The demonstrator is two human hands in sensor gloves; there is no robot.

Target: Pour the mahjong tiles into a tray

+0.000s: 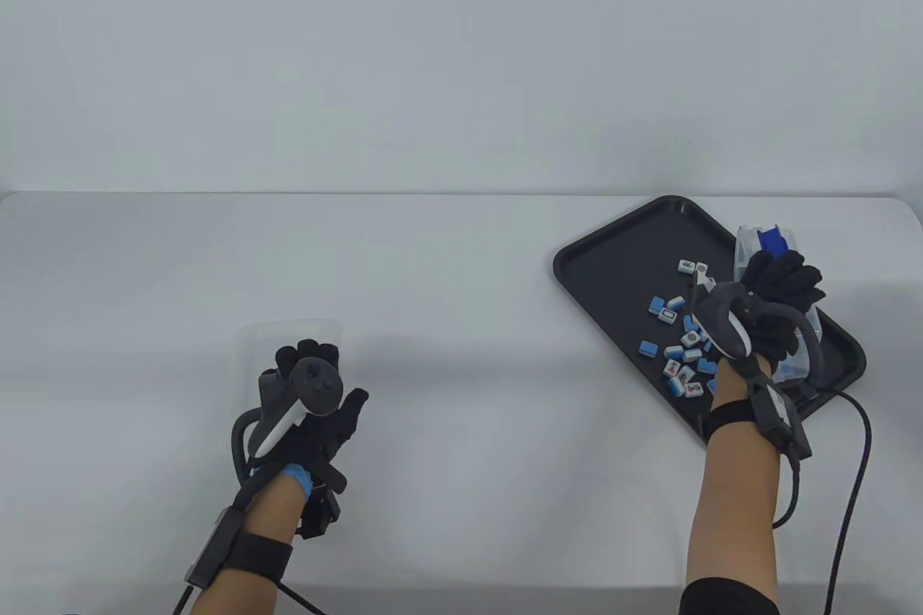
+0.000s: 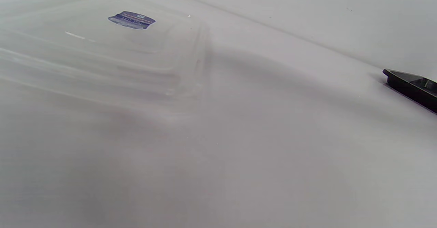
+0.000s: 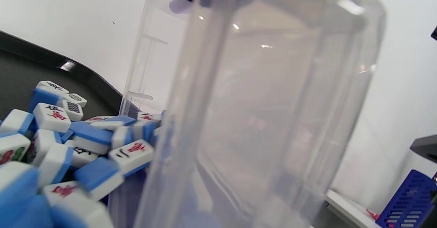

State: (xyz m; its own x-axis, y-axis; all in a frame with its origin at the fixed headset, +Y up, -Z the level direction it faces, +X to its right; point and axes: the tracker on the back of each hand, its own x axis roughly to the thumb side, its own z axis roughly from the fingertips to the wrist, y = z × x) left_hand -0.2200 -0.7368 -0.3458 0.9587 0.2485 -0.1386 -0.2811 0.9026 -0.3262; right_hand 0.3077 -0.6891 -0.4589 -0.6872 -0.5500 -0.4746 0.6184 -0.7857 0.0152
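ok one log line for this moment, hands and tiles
right hand: grips tipped clear box over black tray | mahjong tiles: spilled in tray | left hand: on table beside clear lid

The left hand (image 1: pixel 310 391) lies near the left of the table, palm down, fingers spread and loosely extended toward the far side, gripping nothing. The right hand (image 1: pixel 771 305) is raised at the right, its fingers (image 1: pixel 786 276) curled in a grip, forearm reaching in from the near edge.
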